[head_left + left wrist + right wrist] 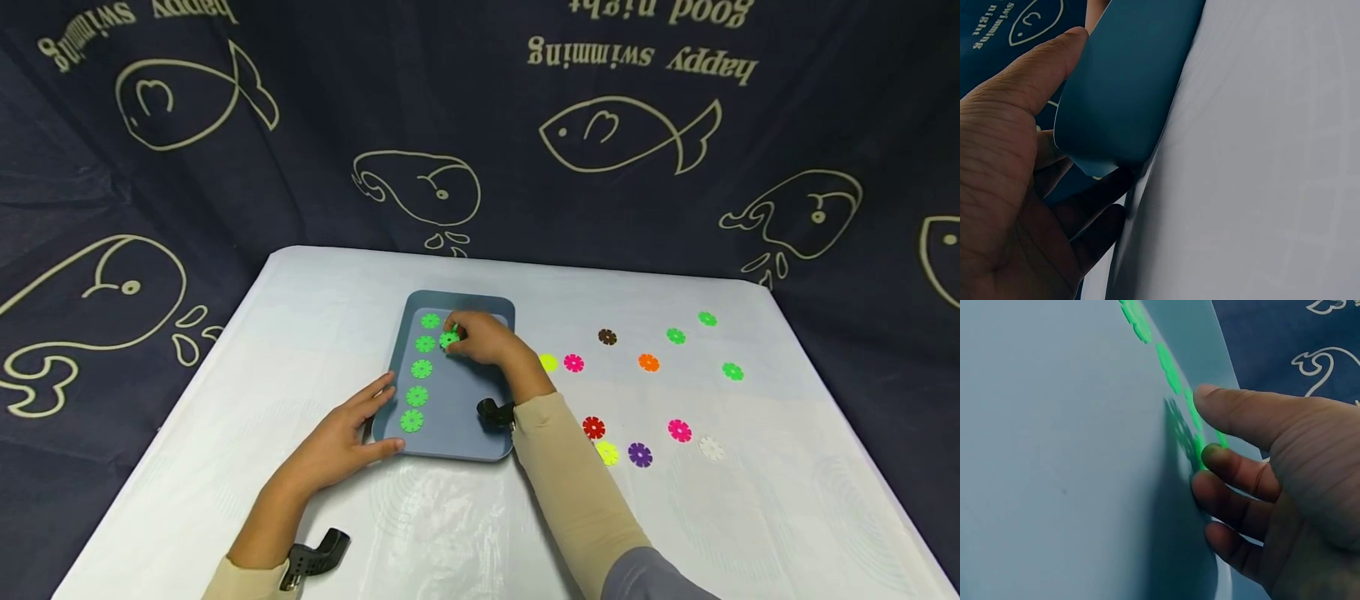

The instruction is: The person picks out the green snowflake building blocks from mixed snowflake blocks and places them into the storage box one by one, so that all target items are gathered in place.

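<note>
The tray (457,417) looks like matt blue-grey plastic, smooth, with rounded moulded edges. The green discs (422,368) on its left side are bright plastic with notched rims and a faint sheen; the loose discs (648,362) to the right look the same plastic in other colours. The table cover (720,508) is a pale, smooth sheet with a soft gloss and faint creases, perhaps plastic film. The far backdrop (480,125) is dark matt cloth, folded, with pale printed fish outlines. The sleeve (570,483) near the right is soft beige knit fabric
</note>
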The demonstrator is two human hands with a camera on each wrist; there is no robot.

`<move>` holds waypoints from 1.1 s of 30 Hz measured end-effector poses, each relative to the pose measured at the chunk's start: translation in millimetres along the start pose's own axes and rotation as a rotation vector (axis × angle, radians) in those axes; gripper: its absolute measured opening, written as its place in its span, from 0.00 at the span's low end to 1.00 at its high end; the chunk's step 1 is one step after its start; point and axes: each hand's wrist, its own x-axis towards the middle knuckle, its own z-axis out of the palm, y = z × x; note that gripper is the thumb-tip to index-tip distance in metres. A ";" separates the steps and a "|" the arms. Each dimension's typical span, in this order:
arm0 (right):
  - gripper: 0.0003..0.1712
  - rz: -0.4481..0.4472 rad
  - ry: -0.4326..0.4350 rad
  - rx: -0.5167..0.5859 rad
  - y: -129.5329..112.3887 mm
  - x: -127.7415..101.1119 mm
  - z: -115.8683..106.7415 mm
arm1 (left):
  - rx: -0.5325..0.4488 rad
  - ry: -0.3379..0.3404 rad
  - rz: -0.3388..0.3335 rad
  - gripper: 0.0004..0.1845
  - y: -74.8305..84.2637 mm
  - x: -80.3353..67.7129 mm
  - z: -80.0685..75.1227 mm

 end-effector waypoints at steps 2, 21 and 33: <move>0.18 0.000 0.003 0.001 2.2 0.7 2.2 | -0.001 0.001 0.000 0.48 0.1 -0.2 -0.1; 0.17 0.014 0.013 0.041 6.2 0.0 6.5 | 0.005 0.001 0.007 0.48 0.9 -0.5 -0.6; 0.17 0.018 0.010 0.045 6.6 0.4 6.4 | 0.002 0.003 0.010 0.48 0.7 -0.3 -0.4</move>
